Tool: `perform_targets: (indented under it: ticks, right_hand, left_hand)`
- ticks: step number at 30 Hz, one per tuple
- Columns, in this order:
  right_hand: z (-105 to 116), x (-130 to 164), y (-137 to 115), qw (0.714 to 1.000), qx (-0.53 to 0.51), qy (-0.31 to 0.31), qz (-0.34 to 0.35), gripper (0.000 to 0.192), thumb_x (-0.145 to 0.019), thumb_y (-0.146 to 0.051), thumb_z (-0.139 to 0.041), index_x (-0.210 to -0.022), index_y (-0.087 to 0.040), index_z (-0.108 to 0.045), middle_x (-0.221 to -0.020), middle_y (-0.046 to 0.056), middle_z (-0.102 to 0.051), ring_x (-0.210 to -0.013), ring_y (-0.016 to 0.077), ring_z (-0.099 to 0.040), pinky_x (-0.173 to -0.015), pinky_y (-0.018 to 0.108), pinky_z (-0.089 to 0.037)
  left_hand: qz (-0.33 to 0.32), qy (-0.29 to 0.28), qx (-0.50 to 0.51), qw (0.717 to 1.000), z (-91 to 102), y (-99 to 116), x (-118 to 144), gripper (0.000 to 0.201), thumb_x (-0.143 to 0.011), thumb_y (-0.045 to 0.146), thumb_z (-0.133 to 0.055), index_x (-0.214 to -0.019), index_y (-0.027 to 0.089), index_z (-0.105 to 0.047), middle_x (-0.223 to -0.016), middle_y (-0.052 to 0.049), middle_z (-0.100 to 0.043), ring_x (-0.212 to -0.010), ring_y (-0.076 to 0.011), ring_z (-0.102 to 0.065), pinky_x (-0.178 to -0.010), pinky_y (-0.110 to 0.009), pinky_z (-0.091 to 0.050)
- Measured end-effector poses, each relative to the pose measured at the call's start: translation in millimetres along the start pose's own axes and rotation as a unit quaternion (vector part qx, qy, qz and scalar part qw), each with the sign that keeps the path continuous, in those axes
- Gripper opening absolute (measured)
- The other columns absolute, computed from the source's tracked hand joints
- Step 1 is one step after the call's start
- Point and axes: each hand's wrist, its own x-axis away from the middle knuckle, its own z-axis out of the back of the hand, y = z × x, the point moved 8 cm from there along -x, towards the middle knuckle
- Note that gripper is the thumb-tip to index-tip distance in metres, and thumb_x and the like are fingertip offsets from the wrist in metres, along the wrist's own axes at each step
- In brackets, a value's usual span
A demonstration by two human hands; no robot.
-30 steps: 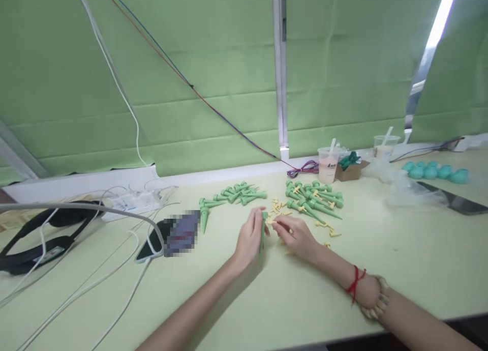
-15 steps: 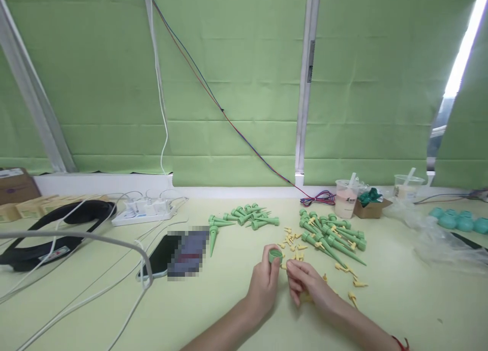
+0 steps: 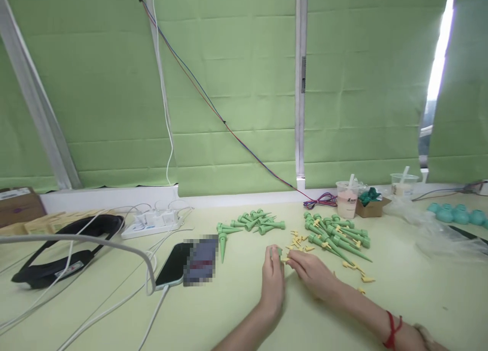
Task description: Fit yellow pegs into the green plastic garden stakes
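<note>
My left hand is closed around a green plastic spike; only part of its wide end shows above the fingers. Close on its right, my right hand pinches a small yellow peg-like piece against or just beside the spike's side; contact cannot be made out. Beyond the hands lie loose yellow pieces. To the right is a heap of green spikes, several with yellow pieces on them. Another pile of green spikes lies farther back, left of the hands, with no yellow pieces visible on it.
At left are a phone with a cable, a black headband-like device and a white power strip. Back right stand a drink cup, a small cardboard box, clear plastic wrap and teal rounded objects.
My left hand has turned the spike, so its round opening no longer faces me. My right hand has brought the yellow piece up to the spike. The whole view has shifted slightly.
</note>
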Motion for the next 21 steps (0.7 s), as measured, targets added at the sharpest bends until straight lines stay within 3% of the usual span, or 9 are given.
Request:
perform_targets:
  ticks: [5,10,13,16,19,21]
  right_hand:
    - [-20.3,-12.7,-6.8,0.968,-0.233,-0.053,-0.073,0.041,-0.089,-0.051,-0.032,-0.062,-0.02,-0.038,-0.047,-0.005,-0.045,-0.049,0.0119,-0.049,-0.061,0.027,-0.041]
    - [-44.4,1.4,2.4,0.861,-0.464,-0.128,-0.164,0.046,-0.077,-0.062,-0.047,-0.064,-0.019,-0.035,-0.058,-0.007,-0.035,-0.047,0.0076,-0.047,-0.047,0.021,-0.043]
    - [-41.0,10.2,-2.6,0.825,-0.518,-0.144,-0.174,0.043,-0.078,-0.059,-0.049,-0.067,-0.019,-0.036,-0.061,-0.007,-0.034,-0.047,0.0057,-0.046,-0.045,0.02,-0.045]
    - [-35.0,13.6,-9.3,0.824,-0.515,-0.169,-0.164,0.043,-0.079,-0.058,-0.048,-0.066,-0.019,-0.035,-0.058,-0.008,-0.034,-0.044,0.0059,-0.046,-0.045,0.021,-0.046]
    - [-30.2,13.1,0.4,0.873,-0.439,-0.139,-0.158,0.045,-0.083,-0.059,-0.04,-0.063,-0.019,-0.035,-0.054,-0.007,-0.039,-0.04,0.0063,-0.046,-0.043,0.02,-0.041]
    - [-27.8,13.3,10.6,0.91,-0.37,-0.104,-0.158,0.045,-0.086,-0.057,-0.034,-0.063,-0.018,-0.038,-0.054,-0.005,-0.044,-0.04,0.0067,-0.045,-0.043,0.02,-0.038]
  left_hand:
    - [-0.046,0.001,-0.081,0.996,17.4,6.4,-8.7,0.041,-0.085,0.056,-0.029,-0.098,0.02,-0.044,-0.053,0.007,-0.035,-0.046,-0.0127,-0.036,-0.051,-0.025,-0.031]
    - [-0.075,-0.082,-0.14,0.984,10.1,3.3,-9.6,0.038,-0.084,0.052,-0.032,-0.096,0.019,-0.046,-0.049,0.006,-0.038,-0.042,-0.012,-0.036,-0.046,-0.023,-0.026]
    - [-0.094,-0.11,-0.159,0.977,6.6,8.5,-6.1,0.037,-0.084,0.051,-0.034,-0.096,0.019,-0.046,-0.044,0.008,-0.034,-0.039,-0.0113,-0.032,-0.044,-0.023,-0.024]
    - [-0.11,-0.115,-0.141,0.977,4.6,16.8,-1.7,0.036,-0.083,0.052,-0.036,-0.095,0.02,-0.046,-0.046,0.007,-0.038,-0.041,-0.011,-0.035,-0.045,-0.023,-0.027]
    - [-0.039,-0.121,-0.103,0.987,-1.9,9.5,1.4,0.035,-0.086,0.051,-0.03,-0.096,0.021,-0.042,-0.044,0.009,-0.034,-0.04,-0.0102,-0.033,-0.043,-0.022,-0.027]
    - [0.029,-0.13,-0.057,0.989,-9.8,-0.3,4.0,0.034,-0.087,0.052,-0.028,-0.097,0.021,-0.039,-0.044,0.008,-0.04,-0.04,-0.01,-0.038,-0.042,-0.02,-0.029]
